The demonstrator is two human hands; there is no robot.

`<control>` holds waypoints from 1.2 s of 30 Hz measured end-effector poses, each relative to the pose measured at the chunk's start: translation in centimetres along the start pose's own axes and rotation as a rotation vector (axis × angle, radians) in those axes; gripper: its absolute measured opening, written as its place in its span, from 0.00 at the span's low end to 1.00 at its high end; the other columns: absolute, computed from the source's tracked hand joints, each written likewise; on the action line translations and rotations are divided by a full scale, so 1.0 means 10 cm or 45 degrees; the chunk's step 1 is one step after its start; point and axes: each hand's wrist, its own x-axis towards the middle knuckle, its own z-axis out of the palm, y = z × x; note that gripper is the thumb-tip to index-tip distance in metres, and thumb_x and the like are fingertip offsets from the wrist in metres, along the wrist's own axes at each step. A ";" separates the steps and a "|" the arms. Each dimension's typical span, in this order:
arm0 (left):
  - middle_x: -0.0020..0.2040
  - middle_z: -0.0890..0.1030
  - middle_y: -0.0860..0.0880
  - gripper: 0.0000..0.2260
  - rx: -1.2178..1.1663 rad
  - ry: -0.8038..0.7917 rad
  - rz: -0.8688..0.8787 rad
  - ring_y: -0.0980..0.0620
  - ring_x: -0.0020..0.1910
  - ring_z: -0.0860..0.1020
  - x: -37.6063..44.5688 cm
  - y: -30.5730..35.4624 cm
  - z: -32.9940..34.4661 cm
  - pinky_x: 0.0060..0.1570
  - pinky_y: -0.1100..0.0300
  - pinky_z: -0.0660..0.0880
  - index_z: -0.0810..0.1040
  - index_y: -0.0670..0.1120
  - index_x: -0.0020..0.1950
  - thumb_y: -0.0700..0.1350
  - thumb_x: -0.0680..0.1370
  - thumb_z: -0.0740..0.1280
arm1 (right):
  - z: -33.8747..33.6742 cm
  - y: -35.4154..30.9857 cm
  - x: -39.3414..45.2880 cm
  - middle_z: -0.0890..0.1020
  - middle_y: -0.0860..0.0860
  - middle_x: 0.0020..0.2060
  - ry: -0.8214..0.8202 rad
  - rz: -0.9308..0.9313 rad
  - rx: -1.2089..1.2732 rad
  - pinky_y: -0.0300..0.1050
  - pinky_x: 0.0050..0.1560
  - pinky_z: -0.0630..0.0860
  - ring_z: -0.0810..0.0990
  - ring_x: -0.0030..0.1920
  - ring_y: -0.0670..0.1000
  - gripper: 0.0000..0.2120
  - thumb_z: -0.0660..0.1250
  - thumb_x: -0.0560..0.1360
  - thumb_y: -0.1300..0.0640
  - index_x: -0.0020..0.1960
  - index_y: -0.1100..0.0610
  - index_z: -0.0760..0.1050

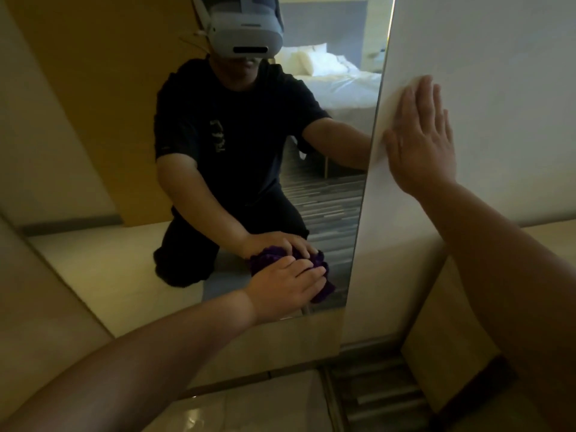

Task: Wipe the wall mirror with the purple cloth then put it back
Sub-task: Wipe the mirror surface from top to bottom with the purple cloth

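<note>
Kneeling at the wall mirror, cloth low on the glass, other hand braced on the wall.

The left hand (288,285) presses the bunched purple cloth (324,289) against the wall mirror (336,194) down near its bottom edge, at about six o'clock on the glass, fingers curled over the cloth. The right hand (420,135) lies flat with straight fingers on the pale wall (498,73) just beside the mirror's right edge, at three o'clock from it. The glass reflects a kneeling person in dark clothes wearing a grey headset (244,35), with a white bed (339,85) behind at one o'clock. Pale floor tiles (255,406) lie below.
</note>
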 end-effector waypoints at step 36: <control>0.74 0.69 0.46 0.16 0.407 0.255 -0.321 0.45 0.74 0.66 -2.82 -0.88 0.24 0.76 0.48 0.56 0.73 0.46 0.72 0.45 0.85 0.59 | 1.14 -2.29 -0.90 0.53 0.58 0.78 0.355 -0.609 0.091 0.73 0.71 0.47 0.40 0.79 0.52 0.31 0.62 0.80 0.53 0.80 0.54 0.54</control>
